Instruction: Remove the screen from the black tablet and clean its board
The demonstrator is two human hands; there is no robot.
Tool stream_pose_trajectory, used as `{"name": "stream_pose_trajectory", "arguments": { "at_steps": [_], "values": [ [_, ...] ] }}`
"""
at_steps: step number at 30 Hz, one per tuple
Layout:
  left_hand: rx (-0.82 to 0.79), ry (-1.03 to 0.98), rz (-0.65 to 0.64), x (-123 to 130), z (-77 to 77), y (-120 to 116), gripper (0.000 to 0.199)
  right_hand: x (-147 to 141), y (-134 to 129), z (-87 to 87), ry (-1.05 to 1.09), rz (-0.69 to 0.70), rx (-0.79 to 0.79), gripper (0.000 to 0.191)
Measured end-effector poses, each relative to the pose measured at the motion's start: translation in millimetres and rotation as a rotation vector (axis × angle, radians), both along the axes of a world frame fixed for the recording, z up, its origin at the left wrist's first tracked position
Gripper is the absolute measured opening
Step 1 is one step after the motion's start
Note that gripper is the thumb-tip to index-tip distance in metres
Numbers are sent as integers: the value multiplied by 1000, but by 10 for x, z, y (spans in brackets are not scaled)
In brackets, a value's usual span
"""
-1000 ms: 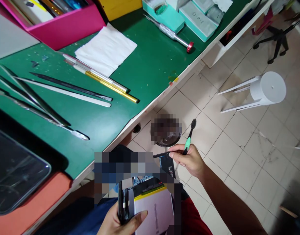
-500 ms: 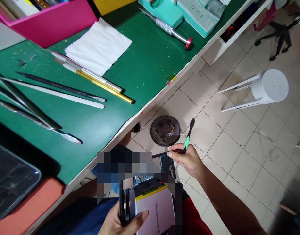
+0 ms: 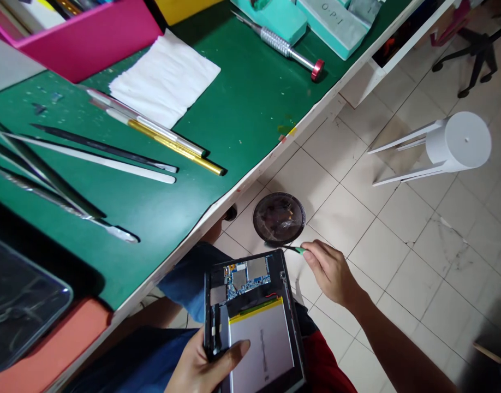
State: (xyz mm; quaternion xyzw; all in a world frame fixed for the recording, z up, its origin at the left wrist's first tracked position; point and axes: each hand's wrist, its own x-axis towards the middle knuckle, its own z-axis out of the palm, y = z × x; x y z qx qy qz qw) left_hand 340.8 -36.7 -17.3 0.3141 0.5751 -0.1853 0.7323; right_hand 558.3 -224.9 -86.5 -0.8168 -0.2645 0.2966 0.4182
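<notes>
An opened tablet [image 3: 254, 322] rests above my lap, its blue circuit board at the top and a large silver battery with a yellow strip below. My left hand [image 3: 212, 360] grips its left side, thumb lying over the battery. My right hand [image 3: 326, 267] is closed around a green and black toothbrush [image 3: 294, 249], held just past the tablet's upper right corner. The brush's dark head points left, above the tablet's top edge and in front of the round bin below.
The green desk [image 3: 250, 125] fills the left, bearing tweezers [image 3: 49, 180], slim sticks, gold and silver pens, a white tissue [image 3: 164, 79] and a screwdriver [image 3: 279, 45]. On the tiled floor stand a dark round bin [image 3: 279, 218] and a white stool [image 3: 465, 141].
The toothbrush has swung from pointing up to lying nearly level, pointing left. My right hand has turned and no longer holds the thin dark strip by the tablet's top edge.
</notes>
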Motion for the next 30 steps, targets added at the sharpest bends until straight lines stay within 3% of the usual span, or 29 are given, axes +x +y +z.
{"name": "stream_pose_trajectory", "arguments": {
  "at_steps": [4, 10, 14, 23, 26, 30],
  "values": [
    [21, 87, 130, 151, 96, -40, 73, -45, -193, -135, -425, 244, -155, 33],
    [12, 86, 118, 230, 65, -8, 67, -12, -264, -390, -599, 106, -245, 31],
    [-25, 76, 100, 203, -20, 31, 67, -62, -209, -433, -567, 146, -220, 28],
    [0, 54, 85, 54, -118, 46, 65, -21, -217, -459, -404, -22, -272, 41],
    [15, 7, 20, -52, -147, 74, 61, 42, -172, -350, -295, -100, -283, 47],
    [109, -13, -5, -62, -70, 43, 56, 7, 50, -83, -91, -6, -199, 46]
  ]
}}
